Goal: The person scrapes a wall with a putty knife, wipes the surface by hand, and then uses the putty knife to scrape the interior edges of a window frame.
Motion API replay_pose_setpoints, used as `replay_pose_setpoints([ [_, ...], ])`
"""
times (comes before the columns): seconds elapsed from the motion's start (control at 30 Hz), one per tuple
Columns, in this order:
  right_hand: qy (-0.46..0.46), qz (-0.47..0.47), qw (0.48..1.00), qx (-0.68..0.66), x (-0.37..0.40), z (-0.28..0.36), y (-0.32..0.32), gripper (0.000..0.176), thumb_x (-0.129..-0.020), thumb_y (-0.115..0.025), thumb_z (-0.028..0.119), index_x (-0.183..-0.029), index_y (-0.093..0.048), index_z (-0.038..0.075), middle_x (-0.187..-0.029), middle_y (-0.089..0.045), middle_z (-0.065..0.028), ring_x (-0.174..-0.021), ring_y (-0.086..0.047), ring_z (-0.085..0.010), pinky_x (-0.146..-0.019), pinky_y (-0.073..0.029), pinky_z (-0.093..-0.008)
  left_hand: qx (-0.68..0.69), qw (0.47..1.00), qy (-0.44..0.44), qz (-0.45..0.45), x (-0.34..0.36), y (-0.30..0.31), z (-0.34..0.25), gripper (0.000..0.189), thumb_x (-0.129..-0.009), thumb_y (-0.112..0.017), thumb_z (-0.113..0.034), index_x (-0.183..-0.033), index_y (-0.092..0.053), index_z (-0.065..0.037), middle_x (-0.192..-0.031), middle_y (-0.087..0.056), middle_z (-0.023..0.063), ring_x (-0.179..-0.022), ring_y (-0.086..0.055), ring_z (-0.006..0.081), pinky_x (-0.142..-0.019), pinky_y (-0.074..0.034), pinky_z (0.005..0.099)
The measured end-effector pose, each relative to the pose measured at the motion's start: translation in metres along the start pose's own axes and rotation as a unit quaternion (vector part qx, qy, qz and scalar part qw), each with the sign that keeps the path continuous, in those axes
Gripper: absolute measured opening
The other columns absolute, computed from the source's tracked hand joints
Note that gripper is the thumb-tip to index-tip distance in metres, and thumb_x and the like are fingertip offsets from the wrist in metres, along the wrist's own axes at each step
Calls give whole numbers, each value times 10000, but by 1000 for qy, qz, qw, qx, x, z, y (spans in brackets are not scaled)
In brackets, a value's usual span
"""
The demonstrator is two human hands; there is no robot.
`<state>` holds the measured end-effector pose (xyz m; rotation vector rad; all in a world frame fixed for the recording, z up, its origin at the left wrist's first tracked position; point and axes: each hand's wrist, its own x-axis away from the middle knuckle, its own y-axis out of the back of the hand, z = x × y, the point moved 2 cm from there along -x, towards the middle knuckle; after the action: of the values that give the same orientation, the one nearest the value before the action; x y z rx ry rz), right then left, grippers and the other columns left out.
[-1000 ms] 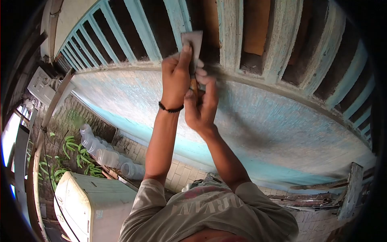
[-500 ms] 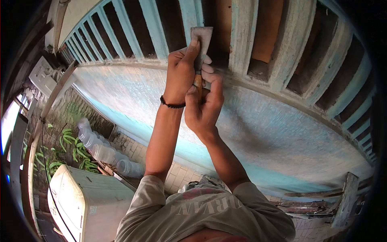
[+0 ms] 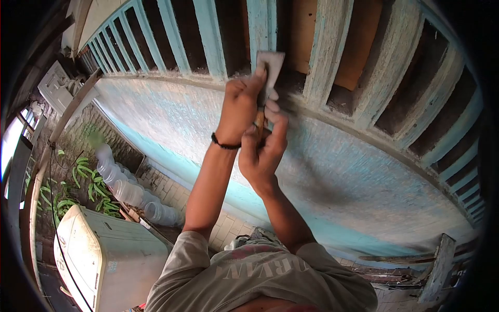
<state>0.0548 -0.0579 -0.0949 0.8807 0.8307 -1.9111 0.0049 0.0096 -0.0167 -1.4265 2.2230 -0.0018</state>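
At the upper centre of the frame, a scraper [image 3: 271, 78] was held in both hands, its blade [image 3: 273, 60] pressed by the thumb of the left hand [image 3: 240, 106] and its wooden handle [image 3: 260, 119] clasped by the right hand [image 3: 264, 153], near a blue slat [image 3: 262, 26] above a worn wall [image 3: 343, 156]. Plastic containers [image 3: 128, 192] were lined up at lower left.

A flared grey metal scraper [image 3: 274, 63] with a brown wooden handle [image 3: 260, 119] is held blade-far, handle-near, before a pale-blue slat [image 3: 262, 26].

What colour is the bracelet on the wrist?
The bracelet is black, seen best in the head view.
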Motion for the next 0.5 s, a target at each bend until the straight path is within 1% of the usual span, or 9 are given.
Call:
replay_pose_setpoints([
  [0.07, 17, -20, 999, 26, 4, -1, 1, 481, -1012, -610, 161, -1366, -441, -118, -1256, -603, -247, -915, -686, -205, -722, -575, -296, -48, 999, -8, 16, 5, 6, 8, 507, -1111, -580, -372, -812, -719, 13, -717, -703, 90, -549, -667, 144, -475, -535, 275],
  [0.1, 40, -30, 998, 37, -2, -1, 0, 484, -985, -617, 142, -1356, -448, -120, -1173, -642, -253, -828, -719, -223, -674, -577, -303, -19, 1000, 0, -9, 6, -2, 3, 502, -1112, -578, -373, -830, -732, 13, -721, -710, 87, -545, -663, 141, -497, -533, 271],
  [0.17, 68, -43, 996, 41, -12, 1, -3, 489, -954, -627, 126, -1340, -456, -119, -1084, -679, -258, -741, -752, -251, -631, -581, -320, -28, 999, -21, -1, -2, -4, -11, 502, -1112, -579, -371, -830, -732, 16, -722, -711, 86, -547, -663, 140, -503, -531, 271],
  [0.23, 82, -46, 995, 27, -27, 4, -10, 487, -947, -634, 131, -1328, -456, -114, -1073, -676, -254, -741, -753, -271, -643, -588, -337, -32, 999, -18, 20, -10, -3, -22, 502, -1109, -584, -369, -821, -717, 21, -718, -703, 81, -559, -668, 143, -499, -529, 272],
  [0.33, 69, -38, 996, 32, -17, -5, -13, 483, -934, -637, 134, -1318, -464, -104, -1022, -684, -242, -741, -753, -276, -644, -588, -350, -1, 1000, -20, 3, -6, 5, -7, 493, -1108, -588, -361, -826, -709, 25, -719, -700, 76, -559, -670, 148, -484, -525, 273],
  [0.37, 35, -25, 999, 34, -5, -4, -10, 482, -932, -635, 131, -1318, -466, -104, -1011, -685, -239, -738, -752, -273, -637, -585, -349, 7, 999, 11, -30, 2, 7, -1, 476, -1108, -589, -351, -843, -714, 24, -727, -704, 80, -549, -670, 152, -483, -527, 271],
  [0.4, 2, -12, 999, 36, 8, -5, -6, 480, -930, -633, 128, -1318, -469, -103, -1000, -686, -237, -735, -752, -269, -630, -582, -347, 8, 999, 24, -34, 11, 10, 8, 474, -1108, -589, -345, -835, -714, 22, -720, -701, 80, -544, -670, 154, -481, -528, 272],
  [0.47, -10, -13, 998, 54, 23, -13, -3, 469, -922, -635, 121, -1308, -481, -97, -989, -680, -228, -722, -747, -261, -611, -573, -344, 9, 998, 47, -39, 22, 23, 27, 471, -1108, -589, -334, -820, -715, 17, -706, -696, 82, -535, -670, 157, -476, -530, 273],
  [0.5, -25, -16, 998, 51, 26, -14, -3, 464, -918, -638, 117, -1301, -485, -95, -985, -678, -227, -718, -745, -261, -606, -570, -343, -9, 999, 27, -15, 21, 25, 27, 486, -1106, -591, -342, -791, -716, 6, -684, -691, 85, -527, -668, 153, -475, -532, 273],
])
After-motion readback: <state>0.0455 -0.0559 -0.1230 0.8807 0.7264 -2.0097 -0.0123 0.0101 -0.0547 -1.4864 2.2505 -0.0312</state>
